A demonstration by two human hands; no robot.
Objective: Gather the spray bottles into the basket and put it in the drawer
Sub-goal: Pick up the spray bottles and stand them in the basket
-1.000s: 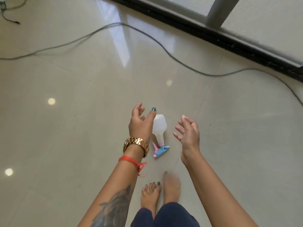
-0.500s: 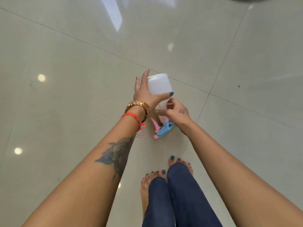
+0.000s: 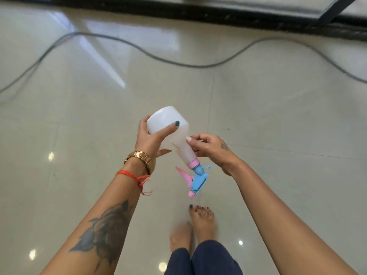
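Head view: we see one bottle [image 3: 172, 133], lifted above the floor [image 3: 278, 120], nozzle toward us. Our left hand [image 3: 152, 140] grips its body; our right hand [image 3: 210, 148] pinches its neck. One cable [image 3: 178, 63] crosses beyond.

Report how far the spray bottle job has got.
Done: one spray bottle is off the tiled floor. In hand: the left hand grips its white body and the right hand pinches near the neck, with the pink and blue trigger head pointing down toward the feet. Left: no basket or drawer is in view, so nothing shows as gathered or stowed. Only a grey cable lies on the floor beyond.
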